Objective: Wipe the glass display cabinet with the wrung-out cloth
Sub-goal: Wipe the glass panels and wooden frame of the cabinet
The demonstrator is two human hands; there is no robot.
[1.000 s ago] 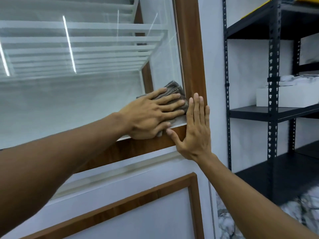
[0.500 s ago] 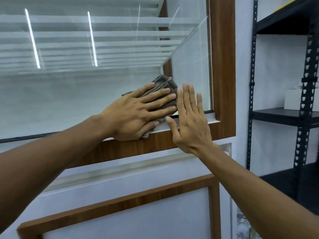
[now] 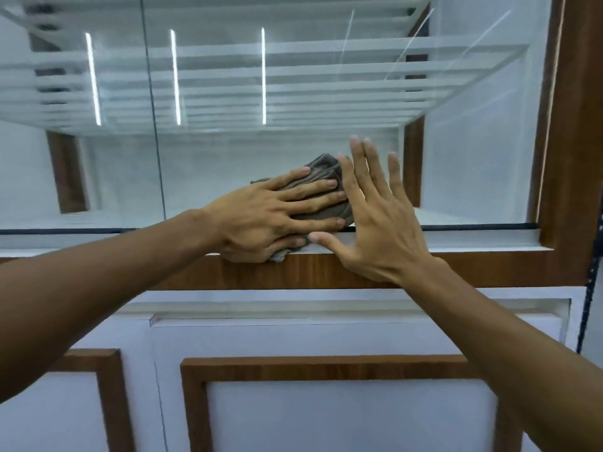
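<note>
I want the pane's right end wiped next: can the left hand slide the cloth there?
Probably not yet: the open right hand, flat just right of the crumpled grey cloth, blocks the left hand's way.

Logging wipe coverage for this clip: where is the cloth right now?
In the head view, the grey cloth sits low on the glass, under the left hand, just above the wooden rail, right hand beside it.
</note>
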